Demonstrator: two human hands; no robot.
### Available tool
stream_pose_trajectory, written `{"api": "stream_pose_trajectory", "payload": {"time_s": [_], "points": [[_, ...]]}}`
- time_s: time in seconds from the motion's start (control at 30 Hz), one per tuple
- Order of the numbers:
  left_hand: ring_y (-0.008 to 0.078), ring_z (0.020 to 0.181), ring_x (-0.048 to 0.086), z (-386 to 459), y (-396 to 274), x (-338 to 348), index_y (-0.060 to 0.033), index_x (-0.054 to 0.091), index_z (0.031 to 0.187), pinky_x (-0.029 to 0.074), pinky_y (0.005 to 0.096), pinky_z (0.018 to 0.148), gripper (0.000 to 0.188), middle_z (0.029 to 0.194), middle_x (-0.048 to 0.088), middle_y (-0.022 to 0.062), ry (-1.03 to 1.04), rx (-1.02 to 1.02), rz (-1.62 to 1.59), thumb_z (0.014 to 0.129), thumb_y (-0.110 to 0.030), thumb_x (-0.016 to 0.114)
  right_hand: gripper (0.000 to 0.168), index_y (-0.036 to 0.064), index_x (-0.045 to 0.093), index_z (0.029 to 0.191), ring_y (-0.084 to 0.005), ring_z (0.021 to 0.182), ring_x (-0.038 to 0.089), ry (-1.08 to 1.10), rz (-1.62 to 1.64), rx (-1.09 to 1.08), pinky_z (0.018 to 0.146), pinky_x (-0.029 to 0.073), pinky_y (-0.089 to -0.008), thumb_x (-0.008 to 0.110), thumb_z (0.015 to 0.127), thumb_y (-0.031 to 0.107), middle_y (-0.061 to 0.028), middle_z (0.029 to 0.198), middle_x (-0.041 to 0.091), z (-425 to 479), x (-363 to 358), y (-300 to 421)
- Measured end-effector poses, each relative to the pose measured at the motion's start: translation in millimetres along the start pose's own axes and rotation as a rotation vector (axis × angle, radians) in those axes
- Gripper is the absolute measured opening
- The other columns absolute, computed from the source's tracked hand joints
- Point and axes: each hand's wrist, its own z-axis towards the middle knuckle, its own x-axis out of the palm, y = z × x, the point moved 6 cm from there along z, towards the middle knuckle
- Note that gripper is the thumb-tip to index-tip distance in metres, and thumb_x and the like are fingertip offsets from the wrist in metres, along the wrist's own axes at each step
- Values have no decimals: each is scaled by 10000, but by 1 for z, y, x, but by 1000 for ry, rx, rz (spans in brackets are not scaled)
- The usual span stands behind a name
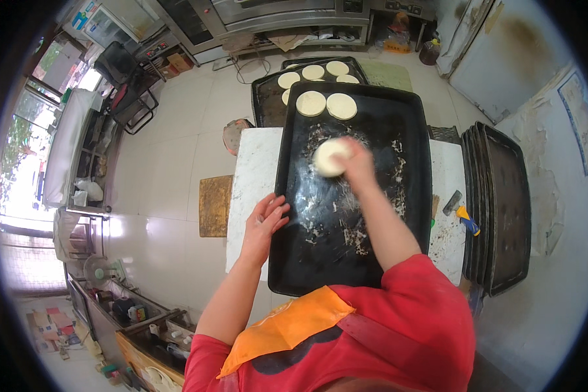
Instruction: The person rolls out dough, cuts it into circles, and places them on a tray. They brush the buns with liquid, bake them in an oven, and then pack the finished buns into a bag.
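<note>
A large black baking tray (372,274) lies before me on a white-topped table (255,161). Two round, flat, pale dough discs, a left one (311,103) and a right one (342,106), lie side by side at its far left. My right hand (358,164) holds another dough disc (329,158) over the tray, nearer to me than that pair; hand and disc are blurred by motion. At the tray's left rim is my left hand (264,225), fingers slightly curled and apart, holding nothing. Whether its fingertips touch the rim, I cannot tell.
Beyond the table, another dark tray (267,105) bears several dough discs (313,72). Several black trays (507,210) stand stacked on edge at right. A scraper (461,214) with a yellow and blue handle lies beside them. A wooden board (215,207) juts out at left.
</note>
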Motion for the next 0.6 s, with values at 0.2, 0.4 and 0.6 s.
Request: {"api": "stream_pose_trajectory", "payload": {"time_s": [0.2,0.4,0.6], "points": [[255,948,652,-24,26,-25,36,496,1235,525,339,826,423,1087,634,183,-84,-118,-19,913,-225,582,706,-21,492,1301,-286,1082,594,-344,-389,-141,915,455,-338,743,661,142,-206,1183,606,138,-107,-4],[241,885,661,-73,46,-80,47,527,1181,537,311,777,346,1026,651,179,-312,-98,-106,912,-166,570,508,17,544,1193,-350,1176,464,-517,-844,-567,974,391,-408,713,722,110,-175,1171,565,85,-55,23],[236,869,664,-146,89,-149,51,531,1164,535,307,764,345,1015,654,173,-510,-164,-120,894,-159,577,275,41,651,985,-342,1021,536,-298,-948,-737,878,421,-437,703,755,182,-146,990,613,81,-11,11]]}}
